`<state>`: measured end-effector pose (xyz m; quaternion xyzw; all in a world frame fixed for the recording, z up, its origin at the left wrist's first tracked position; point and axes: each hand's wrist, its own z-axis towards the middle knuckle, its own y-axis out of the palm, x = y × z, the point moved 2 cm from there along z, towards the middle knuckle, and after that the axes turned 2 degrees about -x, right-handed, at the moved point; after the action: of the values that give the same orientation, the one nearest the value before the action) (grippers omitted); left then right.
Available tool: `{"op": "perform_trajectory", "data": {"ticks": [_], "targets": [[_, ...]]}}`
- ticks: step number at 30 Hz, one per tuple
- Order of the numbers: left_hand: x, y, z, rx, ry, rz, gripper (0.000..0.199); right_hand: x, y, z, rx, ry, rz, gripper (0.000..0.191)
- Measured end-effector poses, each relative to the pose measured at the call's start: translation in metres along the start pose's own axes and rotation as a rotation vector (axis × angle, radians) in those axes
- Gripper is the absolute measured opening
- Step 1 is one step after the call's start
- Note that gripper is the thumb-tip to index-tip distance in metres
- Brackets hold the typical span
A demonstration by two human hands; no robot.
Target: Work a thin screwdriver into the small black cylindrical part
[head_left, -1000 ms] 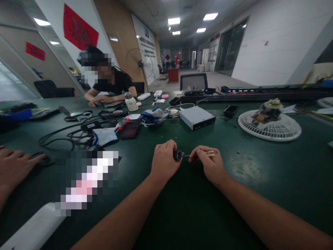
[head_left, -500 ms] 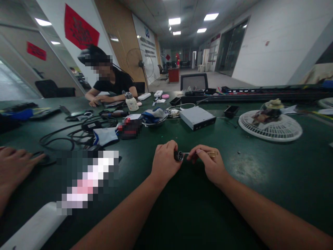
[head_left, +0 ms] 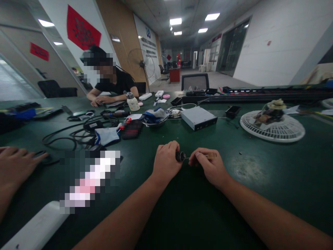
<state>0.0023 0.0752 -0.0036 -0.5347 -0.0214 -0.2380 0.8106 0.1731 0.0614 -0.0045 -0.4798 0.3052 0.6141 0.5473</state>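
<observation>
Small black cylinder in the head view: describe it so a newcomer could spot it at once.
On the green table, find the person's two hands at the front. The left hand pinches the small black cylinder, a thin metal pin sticking out toward the right hand. Unlike the cables and silver drive further back, it is held in a hand.

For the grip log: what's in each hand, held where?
Left hand grips a small black cylindrical part by its body; right hand pinches a slim brass-coloured piece by its near end. A thin metal pin runs between them.
</observation>
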Motion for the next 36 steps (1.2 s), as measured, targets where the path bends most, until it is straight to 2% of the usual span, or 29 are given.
{"op": "perform_trajectory", "data": {"ticks": [7,12,14,17,20,23,25,27,32,36], "targets": [[0.001,-0.001,0.001,-0.002,0.022,0.043,0.020,0.003,-0.005,-0.003,0.277,0.003,-0.113,0.028],[0.000,-0.002,0.001,0.016,0.029,0.071,0.022,0.006,-0.007,0.002,0.365,0.049,-0.138,0.027],[0.000,-0.002,0.000,0.022,0.031,0.064,0.023,0.008,-0.008,0.004,0.359,0.051,-0.234,0.025],[0.000,-0.002,0.000,0.021,0.031,0.046,0.021,0.014,-0.009,0.007,0.346,0.042,-0.530,0.018],[0.000,-0.001,0.000,0.018,0.030,0.037,0.019,0.020,-0.008,0.008,0.255,0.058,-0.703,0.029],[0.000,0.000,0.000,0.005,0.024,0.032,0.020,0.023,-0.005,0.007,0.073,0.064,-0.647,0.035],[0.000,0.000,0.000,-0.001,0.021,0.026,0.019,0.022,-0.003,0.007,0.007,0.050,-0.576,0.036],[0.001,-0.001,0.000,-0.001,0.024,0.020,0.018,0.020,-0.002,0.007,0.010,0.013,-0.552,0.034],[0.001,-0.001,0.000,-0.004,0.025,-0.002,0.018,0.021,-0.005,0.006,0.195,0.008,-0.753,0.026],[0.001,0.000,0.000,-0.007,0.024,-0.002,0.017,0.021,-0.002,0.006,0.095,0.017,-0.702,0.028]]}}
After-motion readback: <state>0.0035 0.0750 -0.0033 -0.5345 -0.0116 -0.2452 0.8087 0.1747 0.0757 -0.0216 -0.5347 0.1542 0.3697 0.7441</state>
